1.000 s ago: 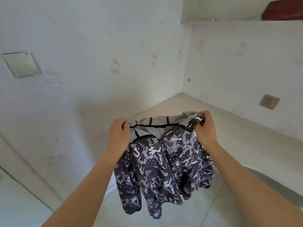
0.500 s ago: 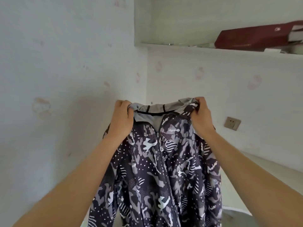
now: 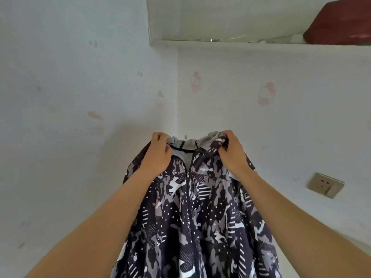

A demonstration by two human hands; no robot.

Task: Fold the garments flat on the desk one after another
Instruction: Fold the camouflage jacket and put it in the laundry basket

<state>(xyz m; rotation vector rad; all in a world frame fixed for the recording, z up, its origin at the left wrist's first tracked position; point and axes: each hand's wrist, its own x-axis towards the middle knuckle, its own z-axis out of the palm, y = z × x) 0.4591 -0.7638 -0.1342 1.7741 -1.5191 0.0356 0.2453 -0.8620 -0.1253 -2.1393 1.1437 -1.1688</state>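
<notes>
The left hand (image 3: 158, 155) is curled tight on the jacket (image 3: 200, 217) at its left shoulder, next to the collar, with cloth bunched under the fingers. The right hand (image 3: 232, 153) grips the opposite shoulder the same way, knuckles up and a fold of fabric pinched in the fist. The hands are apart, with the neck opening stretched between them.

The jacket hangs in the air from these two grips, front towards the camera, and its lower hem runs out of view at the bottom edge. It is thin, slightly wrinkled cloth printed in a black, grey and white camouflage with patches of dots and stripes. A dark zipper (image 3: 189, 197) runs closed down the middle, its pull just below the collar. At the neck a plain grey hood lining (image 3: 188, 144) shows, crossed by narrow black trim.

Both bare forearms reach up from the lower corners, framing the garment. Behind it two pale walls (image 3: 60, 97) meet in a corner — matte, scuffed, with faded pinkish marks. On the right wall, near the right forearm, sits a beige square wall socket (image 3: 325, 184). Well above the hands a white shelf (image 3: 241, 45) juts out, carrying a dark red object (image 3: 341, 25) at its right end — what it is cannot be told. Open air lies between the hands and the shelf edge.
</notes>
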